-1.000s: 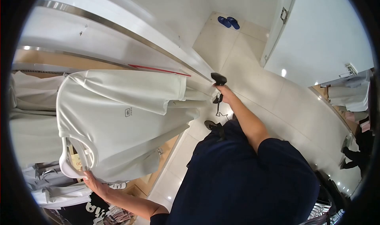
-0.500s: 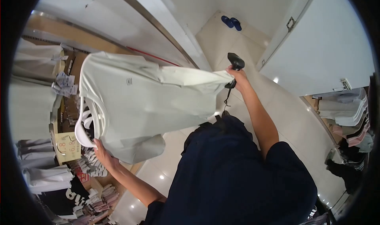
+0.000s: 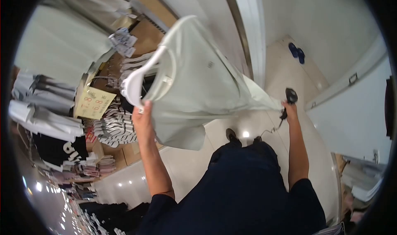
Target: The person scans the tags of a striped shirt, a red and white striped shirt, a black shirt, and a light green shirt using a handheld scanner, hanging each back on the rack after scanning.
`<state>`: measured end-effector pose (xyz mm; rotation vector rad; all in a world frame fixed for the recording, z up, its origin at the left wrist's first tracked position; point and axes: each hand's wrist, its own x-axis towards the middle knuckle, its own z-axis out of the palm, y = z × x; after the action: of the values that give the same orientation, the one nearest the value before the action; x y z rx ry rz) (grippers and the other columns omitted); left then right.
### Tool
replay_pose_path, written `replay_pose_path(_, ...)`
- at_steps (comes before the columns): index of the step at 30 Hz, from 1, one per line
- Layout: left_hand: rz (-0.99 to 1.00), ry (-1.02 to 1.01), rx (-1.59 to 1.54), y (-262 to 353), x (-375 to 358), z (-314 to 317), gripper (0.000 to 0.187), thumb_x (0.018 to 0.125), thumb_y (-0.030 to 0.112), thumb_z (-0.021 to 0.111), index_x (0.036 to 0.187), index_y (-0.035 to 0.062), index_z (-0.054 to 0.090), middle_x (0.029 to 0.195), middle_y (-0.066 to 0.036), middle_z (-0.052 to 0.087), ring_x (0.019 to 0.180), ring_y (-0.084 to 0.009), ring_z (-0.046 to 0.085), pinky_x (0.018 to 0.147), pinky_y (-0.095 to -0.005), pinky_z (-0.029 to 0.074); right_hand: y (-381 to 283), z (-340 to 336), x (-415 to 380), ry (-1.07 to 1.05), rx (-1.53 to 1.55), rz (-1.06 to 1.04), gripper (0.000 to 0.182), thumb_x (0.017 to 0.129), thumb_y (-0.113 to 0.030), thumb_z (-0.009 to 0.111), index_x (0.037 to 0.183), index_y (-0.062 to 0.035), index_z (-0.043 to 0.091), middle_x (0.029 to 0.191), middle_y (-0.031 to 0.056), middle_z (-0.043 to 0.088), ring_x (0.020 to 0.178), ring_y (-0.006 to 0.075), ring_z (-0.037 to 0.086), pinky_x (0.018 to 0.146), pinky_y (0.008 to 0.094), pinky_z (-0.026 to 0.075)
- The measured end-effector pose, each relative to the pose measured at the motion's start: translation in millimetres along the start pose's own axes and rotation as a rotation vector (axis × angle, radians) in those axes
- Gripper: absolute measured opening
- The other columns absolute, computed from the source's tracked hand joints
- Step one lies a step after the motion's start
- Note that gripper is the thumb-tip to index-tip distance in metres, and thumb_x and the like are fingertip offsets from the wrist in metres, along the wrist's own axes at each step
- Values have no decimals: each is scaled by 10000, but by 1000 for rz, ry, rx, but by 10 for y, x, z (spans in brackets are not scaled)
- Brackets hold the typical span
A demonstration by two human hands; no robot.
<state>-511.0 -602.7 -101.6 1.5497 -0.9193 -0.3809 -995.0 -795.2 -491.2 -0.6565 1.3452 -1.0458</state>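
Note:
A pale grey-green T-shirt [image 3: 188,86] with a small chest mark hangs stretched across the middle, on a white hanger [image 3: 133,88]. My left hand [image 3: 143,121] is closed on the hanger near the shirt's collar and shoulder. At the other end, my right hand [image 3: 290,110] is closed around a black handheld device [image 3: 291,95] with a dark cord. The shirt's hem is drawn out to a point at that hand, pinched along with the device. I cannot make out what kind of device it is.
Clothing racks with folded and hanging shirts [image 3: 58,98] and a yellow price sign [image 3: 94,102] stand on the left. A white door [image 3: 355,111] is on the right, near more hanging clothes [image 3: 364,181]. Blue slippers [image 3: 297,53] lie in the far cubicle.
My view has turned left, so the racks fill more of it. The left hand and hanger are raised, and the shirt now hangs more slanted, its hem still drawn towards my right hand.

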Motion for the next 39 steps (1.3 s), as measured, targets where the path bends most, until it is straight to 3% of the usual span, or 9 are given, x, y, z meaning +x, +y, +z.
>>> replay_pose_path(4, -109, -88, 77, 141, -146, 210, 253, 931, 186, 749, 1103, 24, 659, 968, -1, 677, 842, -65, 577, 752, -225, 454, -45, 111, -346, 104, -280, -141, 263, 824, -167, 811, 1013, -31, 687, 890, 71, 688, 735, 146, 659, 529, 284, 503)
replay_pose_path(9, -48, -267, 100, -46, -250, 519, 340, 897, 50, 724, 1225, -13, 660, 1042, -6, 698, 878, -58, 584, 784, -219, 467, -903, 883, -1252, -135, -356, -425, 349, 824, -150, 826, 1089, 26, 684, 1025, 128, 731, 837, 162, 691, 750, 286, 558)
replay_pose_path(15, -84, -401, 146, -217, -524, 943, 277, 872, 88, 751, 1119, 2, 659, 951, -39, 694, 863, -94, 593, 811, -259, 490, -1577, 1886, -1947, -640, -169, -844, 488, 744, -70, 822, 1181, 21, 626, 1146, 128, 689, 1025, 148, 639, 902, 333, 503)
replay_pose_path(22, -237, -418, 64, -303, -751, 1172, 342, 900, 172, 771, 1177, -10, 687, 984, -51, 723, 882, -92, 612, 798, -294, 521, -1218, 2156, -1977, -694, -51, -548, 463, 752, -10, 788, 1189, 14, 637, 1085, 82, 714, 985, 117, 640, 882, 294, 514)
replay_pose_path(26, -83, -318, 401, -564, -676, 1067, 337, 865, 213, 714, 1184, 107, 689, 992, -192, 730, 909, -351, 715, 813, -398, 547, -1373, 2170, -2150, -749, -121, -445, 420, 784, -31, 822, 1172, 2, 664, 1070, 72, 731, 963, 119, 659, 880, 294, 523)
replay_pose_path(29, -74, -278, 487, -993, -642, 881, 340, 846, 185, 716, 1169, 88, 671, 964, -187, 726, 895, -368, 704, 797, -403, 546, -1656, 1971, -2143, -869, -103, -322, 302, 840, -67, 825, 1097, -13, 675, 928, 22, 717, 871, 100, 648, 781, 277, 532)
replay_pose_path(33, -54, -244, 258, -1065, -679, 872, 278, 817, 101, 732, 1073, 35, 647, 940, -173, 714, 892, -296, 705, 798, -376, 525, -2025, 1907, -2182, -970, -71, -391, 297, 870, -4, 745, 1151, -25, 650, 993, 48, 707, 919, 128, 654, 784, 284, 523)
replay_pose_path(35, -108, -276, 297, -974, -664, 892, 286, 818, 96, 736, 1083, 28, 651, 891, -162, 700, 842, -282, 688, 781, -365, 520, -2078, 1842, -2132, -963, -57, -270, 294, 836, -42, 730, 1108, -24, 621, 1108, 151, 690, 1064, 250, 650, 892, 381, 526)
replay_pose_path(39, -144, -348, 151, -868, -734, 1008, 297, 809, 84, 750, 1080, 7, 658, 883, -126, 690, 815, -206, 654, 778, -343, 511, -1917, 1772, -1839, -999, 115, -264, 202, 863, -49, 694, 1031, -74, 584, 905, 112, 662, 1088, 316, 643, 864, 426, 516)
